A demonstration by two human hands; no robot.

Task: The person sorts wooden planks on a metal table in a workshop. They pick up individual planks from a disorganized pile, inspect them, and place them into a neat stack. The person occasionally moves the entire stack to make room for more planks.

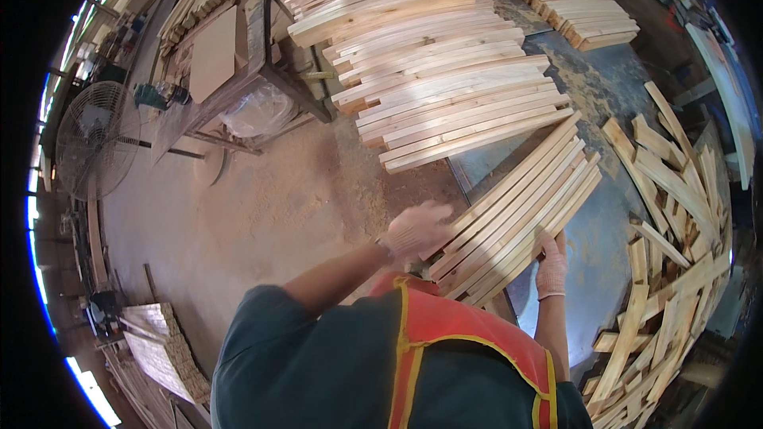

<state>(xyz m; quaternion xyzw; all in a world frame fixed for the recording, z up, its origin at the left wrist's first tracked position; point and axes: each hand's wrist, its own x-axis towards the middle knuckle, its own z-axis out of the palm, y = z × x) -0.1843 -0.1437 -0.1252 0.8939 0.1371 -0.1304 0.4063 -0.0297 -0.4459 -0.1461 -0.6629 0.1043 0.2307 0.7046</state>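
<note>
A fanned group of pale wooden slats (517, 214) lies slanted in front of me, its near ends close to my body. My right hand (551, 266), in a light knit glove, grips the outer right slat, with part of the fingers hidden at its side. My left hand (419, 232), gloved too and blurred by motion, is beside the left near ends of the slats. Its fingers look stretched out, with nothing visible in them. Just beyond, a long row of similar wooden slats (469, 103) lies side by side on the metal-topped table (584, 258).
A jumbled heap of wood pieces (668, 230) stands at the right. Another stack of slats (576, 0) is at the far right. To the left are a workbench (262, 48) with boards, a large fan (95, 139) and a wood bundle (163, 349) on the dusty floor (238, 222).
</note>
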